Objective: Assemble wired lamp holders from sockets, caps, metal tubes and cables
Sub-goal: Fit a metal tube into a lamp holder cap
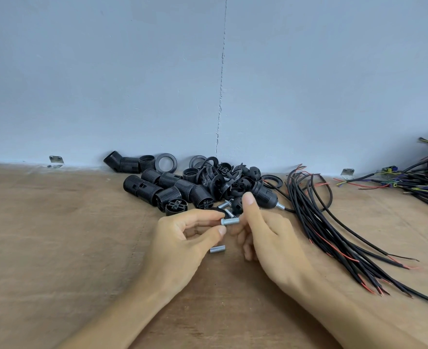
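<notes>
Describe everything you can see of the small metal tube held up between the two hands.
The metal tube is a short, silvery cylinder, threaded along its length. It lies roughly horizontal above the wooden table. The left hand pinches its left end between forefinger and thumb; its right end meets fingers of the right hand, whose grip is unclear.

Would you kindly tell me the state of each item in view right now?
left hand: pinching the held tube
held tube: horizontal, off the table
right hand: thumb raised, grip unclear
loose tube: lying on the table
sockets: heaped by the wall
cables: loose, fanned on table
</notes>
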Tool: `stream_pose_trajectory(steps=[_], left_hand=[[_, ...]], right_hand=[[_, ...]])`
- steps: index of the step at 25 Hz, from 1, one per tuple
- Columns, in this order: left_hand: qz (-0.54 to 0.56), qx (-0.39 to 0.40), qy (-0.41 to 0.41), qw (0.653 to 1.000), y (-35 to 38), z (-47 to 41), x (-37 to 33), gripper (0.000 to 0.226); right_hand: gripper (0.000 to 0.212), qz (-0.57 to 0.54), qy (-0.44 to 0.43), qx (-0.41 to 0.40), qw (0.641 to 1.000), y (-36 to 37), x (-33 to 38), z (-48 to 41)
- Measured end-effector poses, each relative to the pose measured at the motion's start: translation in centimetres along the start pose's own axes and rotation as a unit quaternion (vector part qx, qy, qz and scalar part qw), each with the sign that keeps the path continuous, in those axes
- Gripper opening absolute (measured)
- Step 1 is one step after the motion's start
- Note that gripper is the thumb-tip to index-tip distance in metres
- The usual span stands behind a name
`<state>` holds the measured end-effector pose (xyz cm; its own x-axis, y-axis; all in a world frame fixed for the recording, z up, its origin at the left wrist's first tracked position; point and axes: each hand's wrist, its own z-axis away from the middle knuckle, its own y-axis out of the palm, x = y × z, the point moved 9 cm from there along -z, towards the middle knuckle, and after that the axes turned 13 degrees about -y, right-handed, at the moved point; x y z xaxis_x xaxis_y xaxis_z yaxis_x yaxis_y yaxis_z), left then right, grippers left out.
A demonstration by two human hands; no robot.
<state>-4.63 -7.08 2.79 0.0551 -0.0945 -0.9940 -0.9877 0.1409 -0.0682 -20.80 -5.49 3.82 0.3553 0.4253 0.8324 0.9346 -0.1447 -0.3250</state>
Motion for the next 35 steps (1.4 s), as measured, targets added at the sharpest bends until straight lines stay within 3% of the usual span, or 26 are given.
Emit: stream_pose_trajectory(steps=[1,4,5,9,10,13,14,17,19,22,24,25,28,30,31,34,35], left_hand=[[0.001,-0.007,-0.001,1.000,-0.1,-0.1,0.0,0.025],[0.011,-0.026,0.000,1.000,-0.6,-0.3,0.1,0.033],[0.012,-0.029,0.000,1.000,-0.8,-0.3,0.1,0.034],[-0.001,-0.027,-0.002,1.000,-0.7,-0.3,0.2,0.030],[-0.001,-0.029,-0.004,1.000,-0.7,-0.3,0.3,0.030],[-0.003,-0.029,-0.006,1.000,-0.8,-0.3,0.3,0.030],[-0.005,-0.027,-0.007,1.000,-0.7,-0.3,0.3,0.029],[-0.007,-0.024,-0.011,1.000,-0.5,-0.2,0.3,0.019],[-0.007,-0.024,-0.012,1.000,-0.5,-0.2,0.3,0.019],[-0.002,-0.030,-0.009,1.000,-0.7,-0.2,0.2,0.028],[0.001,-0.030,-0.015,0.999,-0.7,-0.1,0.2,0.031],[-0.002,-0.028,-0.017,0.999,-0.7,-0.1,0.2,0.031],[-0.024,-0.016,-0.010,1.000,-0.3,0.1,0.1,0.025],[-0.022,-0.018,-0.004,1.000,-0.3,0.1,-0.1,0.024],[-0.018,-0.021,-0.002,1.000,-0.4,0.1,-0.2,0.024],[-0.005,-0.027,-0.001,1.000,-0.6,0.1,-0.2,0.024],[-0.002,-0.026,-0.001,1.000,-0.7,0.1,-0.2,0.022]], right_hand=[[0.060,-0.013,-0.011,-0.003,1.000,-0.1,0.2,0.0],[0.010,-0.053,-0.044,0.021,0.997,0.4,0.9,-0.1],[0.008,-0.031,-0.041,0.026,0.998,0.3,0.9,-0.1],[0.058,0.042,0.018,0.030,0.999,0.0,-0.1,0.0],[0.055,0.025,0.016,0.029,0.999,-0.1,0.0,0.0],[0.011,-0.033,-0.015,0.043,0.998,0.4,0.6,0.0],[0.012,-0.029,-0.018,0.045,0.998,0.4,0.5,-0.1],[0.050,0.037,0.011,0.047,0.998,0.3,-0.1,-0.1],[0.061,0.038,0.031,0.042,0.998,0.1,-0.6,-0.2],[0.025,-0.036,0.002,0.054,0.998,0.5,-0.2,-0.2],[0.007,-0.026,-0.022,0.070,0.997,0.6,0.1,-0.2],[0.010,-0.005,-0.029,0.073,0.997,0.7,0.2,-0.3],[0.050,0.030,0.000,0.062,0.998,0.6,-0.2,-0.1],[0.064,0.010,0.017,0.057,0.998,0.5,-0.4,0.0],[0.059,-0.009,0.011,0.057,0.998,0.6,-0.3,0.0],[0.016,-0.049,-0.023,0.063,0.997,0.8,0.1,-0.1],[0.013,-0.046,-0.023,0.065,0.997,0.8,0.1,-0.1]])
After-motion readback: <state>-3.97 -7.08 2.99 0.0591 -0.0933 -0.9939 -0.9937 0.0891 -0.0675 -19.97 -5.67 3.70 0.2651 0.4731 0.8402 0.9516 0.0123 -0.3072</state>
